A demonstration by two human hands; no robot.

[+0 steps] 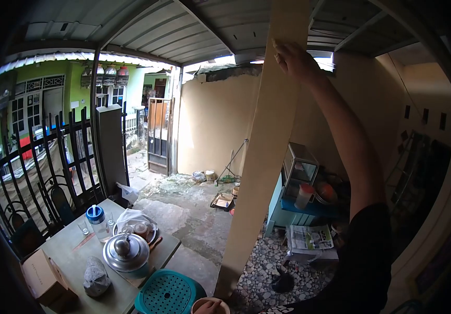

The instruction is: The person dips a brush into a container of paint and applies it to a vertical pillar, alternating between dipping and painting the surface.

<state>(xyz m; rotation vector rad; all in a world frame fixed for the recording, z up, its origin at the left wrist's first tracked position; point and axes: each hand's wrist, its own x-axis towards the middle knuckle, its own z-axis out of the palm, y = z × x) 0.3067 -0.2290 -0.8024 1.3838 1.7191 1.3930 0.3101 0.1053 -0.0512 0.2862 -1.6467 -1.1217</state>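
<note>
My right hand (292, 58) is raised high, its palm and fingers laid flat against a tall beige pillar (259, 172) that runs from the floor up to the metal roof. The arm has a black sleeve at the shoulder. Only a sliver of my left hand (204, 307) shows at the bottom edge, at the rim of a round pinkish-brown container (220, 302). Whether it grips that rim is hidden by the frame edge.
A table (68, 246) at lower left carries a lidded metal pot (126, 252), a blue-capped jar (98, 222), glasses, a cardboard box (42, 277) and a tied bag. A teal stool (168, 293) stands beside it. A black iron fence runs along the left. A blue cabinet (293, 212) and newspapers (310, 238) stand to the right.
</note>
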